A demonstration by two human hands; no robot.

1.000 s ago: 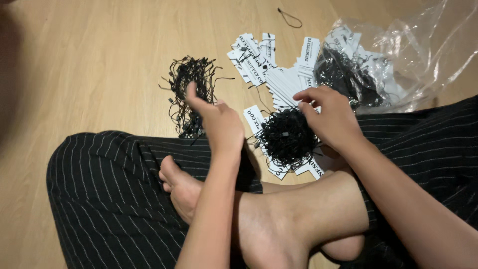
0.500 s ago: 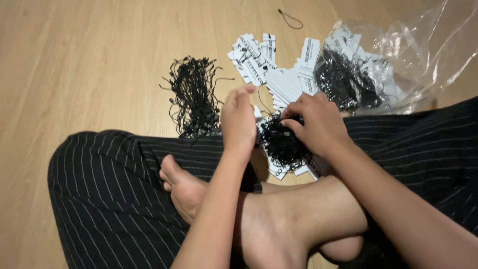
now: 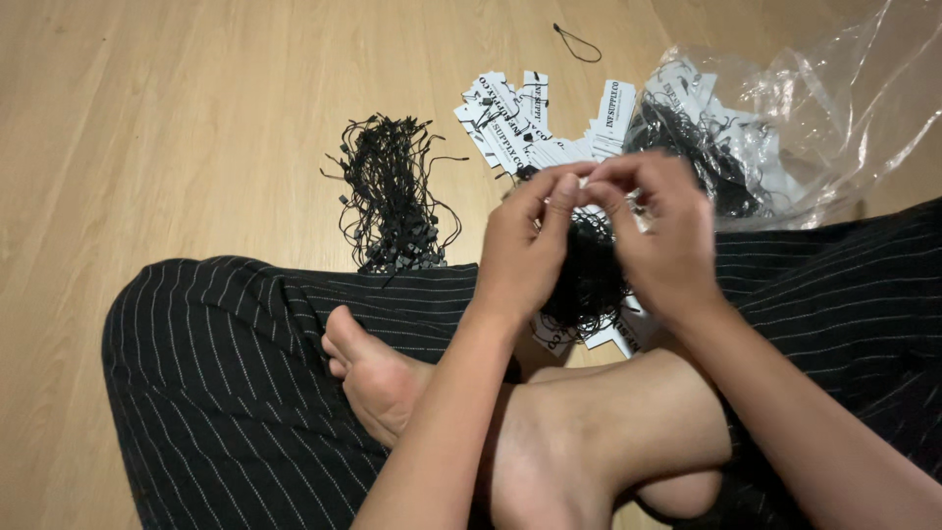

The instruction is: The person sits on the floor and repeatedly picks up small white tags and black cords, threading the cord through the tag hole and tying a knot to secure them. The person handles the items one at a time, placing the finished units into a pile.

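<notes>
Small white rectangular paper tags with black print (image 3: 520, 123) lie fanned out on the wooden floor. A crumpled clear plastic bag (image 3: 834, 108) lies just right of them, holding more white tags tangled with black strings.

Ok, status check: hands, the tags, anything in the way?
Left hand and right hand pinch one small white tag together. Bundle of black strings under them. Loose string pile to the left, clear of the hands.
</notes>
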